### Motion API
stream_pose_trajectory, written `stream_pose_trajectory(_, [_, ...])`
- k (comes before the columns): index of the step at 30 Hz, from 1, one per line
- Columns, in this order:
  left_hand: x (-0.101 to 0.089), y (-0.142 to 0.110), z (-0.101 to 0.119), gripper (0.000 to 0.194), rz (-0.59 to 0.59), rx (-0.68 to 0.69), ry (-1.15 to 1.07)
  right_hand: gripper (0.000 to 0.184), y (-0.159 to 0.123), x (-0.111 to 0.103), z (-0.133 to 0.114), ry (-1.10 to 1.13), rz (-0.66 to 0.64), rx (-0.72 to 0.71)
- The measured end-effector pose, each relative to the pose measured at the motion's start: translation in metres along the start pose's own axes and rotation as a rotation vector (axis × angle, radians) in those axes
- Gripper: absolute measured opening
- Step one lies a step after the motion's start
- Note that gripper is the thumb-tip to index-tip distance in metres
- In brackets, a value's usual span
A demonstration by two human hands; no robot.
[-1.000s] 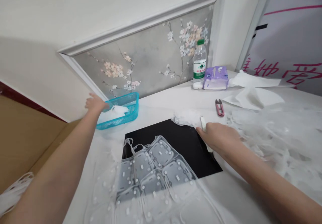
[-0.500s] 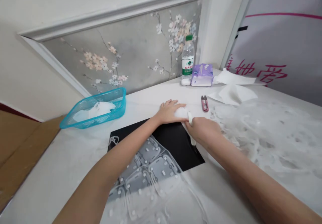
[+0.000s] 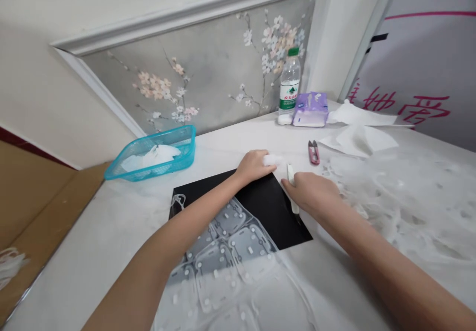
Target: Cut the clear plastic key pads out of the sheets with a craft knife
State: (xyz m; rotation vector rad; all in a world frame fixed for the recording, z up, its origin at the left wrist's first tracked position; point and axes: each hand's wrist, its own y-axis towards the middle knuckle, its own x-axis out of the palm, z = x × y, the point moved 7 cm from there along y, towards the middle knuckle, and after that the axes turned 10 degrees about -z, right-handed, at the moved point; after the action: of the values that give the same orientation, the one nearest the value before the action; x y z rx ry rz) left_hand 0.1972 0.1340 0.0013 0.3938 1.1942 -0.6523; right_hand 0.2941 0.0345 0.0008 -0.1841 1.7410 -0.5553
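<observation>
My left hand (image 3: 256, 165) is closed at the far edge of a black sheet (image 3: 255, 199), with its fingers round a small white translucent piece (image 3: 271, 160) whose kind I cannot make out. In my right hand (image 3: 314, 190) is a slim white tool that looks like a utility knife (image 3: 292, 192), held above the black sheet's right side, its dark end pointing toward me. A clear plastic sheet (image 3: 247, 251) with rounded panel outlines and small tabs covers part of the black sheet and runs toward me under my left forearm.
Pink thread snips (image 3: 314, 152) lie beyond my right hand. Crumpled clear plastic scraps (image 3: 409, 197) spread over the right side. At the back stand a water bottle (image 3: 289, 88), a purple tissue pack (image 3: 311, 109) and white paper (image 3: 360, 140). A blue basket (image 3: 191, 155) with white pieces is left.
The left hand's spread fingers have drawn in and closed round the white piece. The right hand keeps the white tool, now slightly farther from the left hand. The view has shifted left.
</observation>
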Motion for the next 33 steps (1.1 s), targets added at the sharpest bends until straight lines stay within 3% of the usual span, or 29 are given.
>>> stream_pose_trajectory(3, [-0.024,-0.008,-0.018,0.028,0.093,-0.048,-0.04,0.049,-0.002,0.001,-0.001,0.0,-0.013,0.002])
stream_pose_trajectory(6, [-0.073,-0.027,-0.051,0.025,0.259,-0.16,-0.037,0.05,-0.002,0.003,0.0,0.002,-0.033,0.018])
stream_pose_trajectory(11, [-0.177,-0.09,-0.12,0.029,0.545,-0.408,0.063,0.05,-0.001,0.006,0.0,-0.003,-0.065,0.008])
stream_pose_trajectory(14, [-0.206,-0.13,-0.164,0.03,0.573,-0.548,0.117,0.051,-0.001,0.007,0.001,0.009,-0.083,0.005])
stream_pose_trajectory(18, [-0.189,-0.154,-0.202,0.042,0.357,-0.587,0.146,0.048,-0.001,0.005,0.002,0.021,-0.09,0.001])
stream_pose_trajectory(21, [-0.173,-0.157,-0.197,0.066,0.281,-0.525,0.212,0.045,-0.002,0.004,0.001,0.023,-0.088,-0.007])
stream_pose_trajectory(23, [-0.166,-0.156,-0.178,0.067,0.25,-0.458,0.257,0.042,-0.002,0.001,0.002,0.026,-0.073,-0.007])
stream_pose_trajectory(26, [-0.147,-0.153,-0.136,0.054,0.162,-0.335,0.289,0.037,-0.004,-0.005,0.002,0.04,-0.029,-0.008])
stream_pose_trajectory(30, [-0.094,-0.152,-0.08,0.045,0.003,-0.236,0.303,0.032,-0.009,-0.017,0.002,0.091,0.091,-0.048])
stream_pose_trajectory(33, [-0.056,-0.152,-0.053,0.046,-0.019,-0.242,0.317,0.029,-0.013,-0.027,0.0,0.139,0.2,-0.088])
